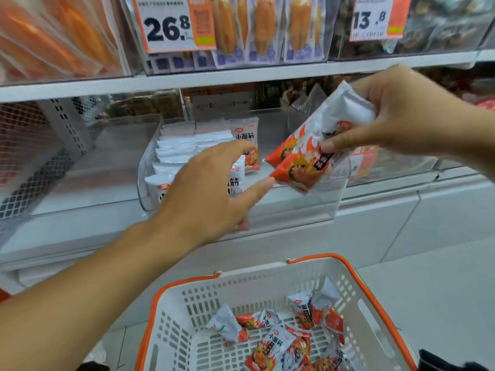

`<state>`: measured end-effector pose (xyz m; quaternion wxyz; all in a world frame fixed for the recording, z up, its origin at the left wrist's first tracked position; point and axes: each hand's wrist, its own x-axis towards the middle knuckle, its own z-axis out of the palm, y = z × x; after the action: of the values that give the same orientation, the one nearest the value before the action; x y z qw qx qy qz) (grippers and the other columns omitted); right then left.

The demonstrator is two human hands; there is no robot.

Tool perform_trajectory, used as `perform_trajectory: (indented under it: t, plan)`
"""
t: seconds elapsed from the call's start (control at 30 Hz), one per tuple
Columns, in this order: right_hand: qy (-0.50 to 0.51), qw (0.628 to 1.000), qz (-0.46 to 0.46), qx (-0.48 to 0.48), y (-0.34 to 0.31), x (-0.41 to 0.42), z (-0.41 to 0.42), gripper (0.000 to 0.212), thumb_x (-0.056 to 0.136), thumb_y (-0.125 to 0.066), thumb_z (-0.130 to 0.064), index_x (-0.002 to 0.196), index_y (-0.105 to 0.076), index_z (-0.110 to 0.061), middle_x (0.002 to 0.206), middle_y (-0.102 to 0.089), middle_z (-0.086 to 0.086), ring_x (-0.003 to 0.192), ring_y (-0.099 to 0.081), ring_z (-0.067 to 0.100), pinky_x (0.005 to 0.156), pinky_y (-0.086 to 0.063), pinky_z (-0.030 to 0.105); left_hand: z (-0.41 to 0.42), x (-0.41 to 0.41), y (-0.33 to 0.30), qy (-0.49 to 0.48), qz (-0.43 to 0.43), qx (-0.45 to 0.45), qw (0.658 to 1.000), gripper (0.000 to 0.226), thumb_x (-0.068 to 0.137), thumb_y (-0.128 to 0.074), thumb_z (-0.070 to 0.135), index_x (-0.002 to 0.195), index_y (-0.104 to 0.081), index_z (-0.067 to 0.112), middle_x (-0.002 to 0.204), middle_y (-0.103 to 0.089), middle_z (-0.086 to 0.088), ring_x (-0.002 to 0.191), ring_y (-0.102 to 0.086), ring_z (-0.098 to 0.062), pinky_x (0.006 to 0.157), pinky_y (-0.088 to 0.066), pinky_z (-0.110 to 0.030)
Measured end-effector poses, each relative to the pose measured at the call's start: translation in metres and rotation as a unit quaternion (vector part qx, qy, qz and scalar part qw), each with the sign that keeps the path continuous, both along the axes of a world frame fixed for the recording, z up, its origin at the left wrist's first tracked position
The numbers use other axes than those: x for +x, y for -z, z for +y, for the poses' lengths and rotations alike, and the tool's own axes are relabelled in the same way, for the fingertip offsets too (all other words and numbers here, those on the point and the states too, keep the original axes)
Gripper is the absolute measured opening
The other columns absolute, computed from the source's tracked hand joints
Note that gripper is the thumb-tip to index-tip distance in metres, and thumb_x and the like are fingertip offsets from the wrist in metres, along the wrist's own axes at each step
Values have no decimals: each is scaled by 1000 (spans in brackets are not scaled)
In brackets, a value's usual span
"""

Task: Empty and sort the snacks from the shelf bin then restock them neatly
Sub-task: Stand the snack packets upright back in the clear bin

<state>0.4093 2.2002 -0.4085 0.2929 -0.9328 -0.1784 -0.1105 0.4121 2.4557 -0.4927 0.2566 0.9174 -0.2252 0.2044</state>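
Observation:
My right hand point(396, 116) grips a small bunch of white-and-orange snack packets point(310, 148) above the right part of the clear shelf bin point(308, 207). My left hand point(209, 191) reaches into the bin with straight, spread fingers, its thumb tip next to the lower corner of the held packets. Behind it, rows of the same packets point(182, 145) stand upright in the bin's left part. Its right part shows bare plastic. Several loose packets point(289, 341) lie in the white basket point(171, 317) with orange handles below.
Above, a shelf carries clear bins of orange sausage-like packs point(262, 25) with price tags 26.8 point(168, 25) and 13.8 point(371, 20). A bin with dark snacks point(300, 103) sits behind the right hand. White shelf fronts and floor tiles surround the basket.

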Motion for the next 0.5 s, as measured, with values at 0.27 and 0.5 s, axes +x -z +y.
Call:
perform_trajectory:
  t: [0.27, 0.5]
  plan:
    - [-6, 976, 2, -219, 37, 144, 52, 38, 62, -91, -40, 78, -67, -14, 74, -67, 0, 69, -63, 19, 59, -45, 30, 28, 36, 6, -97, -3, 237, 967, 69, 97, -48, 48, 155, -24, 18, 159, -34, -2, 145, -31, -20, 118, -23, -33]
    - [-13, 967, 9, -253, 64, 203, 93, 61, 66, -91, -37, 116, -68, -13, 114, -69, 6, 101, -63, 26, 81, -51, 31, 31, 39, 10, -89, -5, 222, 971, 65, 96, -50, 46, 153, -30, 20, 155, -39, 0, 142, -35, -19, 115, -30, -34]
